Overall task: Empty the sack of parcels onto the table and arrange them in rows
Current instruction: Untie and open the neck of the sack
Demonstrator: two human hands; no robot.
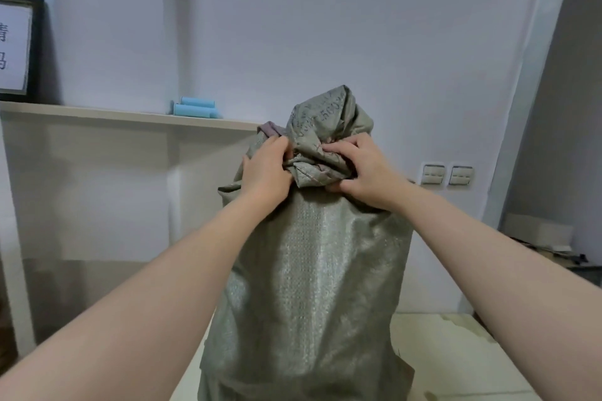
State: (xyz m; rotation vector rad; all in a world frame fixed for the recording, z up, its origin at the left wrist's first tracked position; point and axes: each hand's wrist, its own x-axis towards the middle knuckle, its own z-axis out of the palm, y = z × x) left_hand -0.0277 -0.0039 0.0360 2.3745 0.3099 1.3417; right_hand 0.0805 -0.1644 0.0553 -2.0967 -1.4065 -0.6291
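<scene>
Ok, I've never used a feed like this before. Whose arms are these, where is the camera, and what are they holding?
There is only one picture, from a wide-angle camera worn on a person's head, looking forward and down. There is no machine: the two bare arms are that person's own. The left hand and the right hand both grip the bunched neck of a grey-green woven sack, which stands upright on a pale surface. Its mouth looks closed, and no parcels show. Behind it, a shelf carries light blue rolls and a framed sign; wall switches are at the right.
</scene>
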